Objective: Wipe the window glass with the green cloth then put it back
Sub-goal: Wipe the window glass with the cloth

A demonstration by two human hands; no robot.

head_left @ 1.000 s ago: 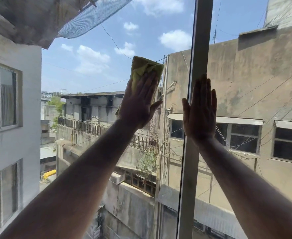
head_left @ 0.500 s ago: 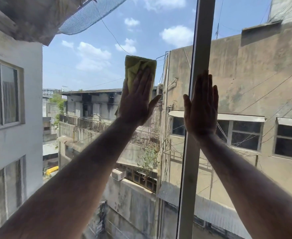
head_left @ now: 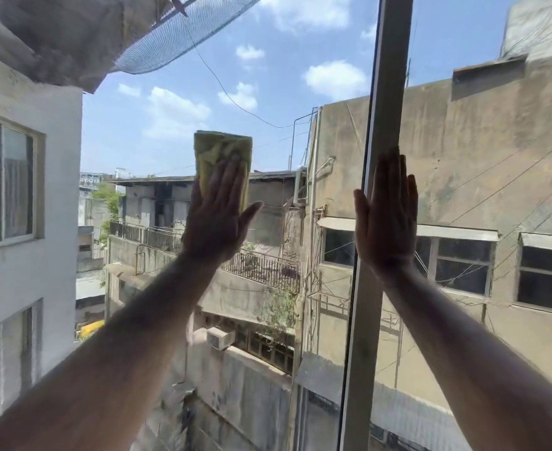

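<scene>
Sunlit concrete buildings and a blue sky fill the glass (head_left: 157, 102) in front of me, with a pale upright frame (head_left: 377, 222) dividing the view. My left hand (head_left: 217, 219) lies flat and spread, fingers together and thumb out, pressing the folded cloth (head_left: 217, 151) against the pane; nothing is curled around it, only palm pressure pins it there. The cloth sits at about mid-height on the pane left of the frame, its upper part showing above my fingertips. My right hand (head_left: 387, 219) is empty and open, flat against the frame and the glass beside it, and I judge it is bracing me.

I take this to be the middle of the wiping, with plenty of pane uncovered above, below and to the left. To do it well I would keep the whole palm loaded so the cloth cannot slide out from under my fingers, and work in overlapping passes rather than scattered patches. Leading with the folded edge should push dirt ahead instead of smearing it. Near the frame I would slow down and run the cloth along the seam. The bracing hand ought to stay light, since a bare palm can leave marks on glass I would then have to wipe again. Where the cloth belongs afterwards is not in view.
</scene>
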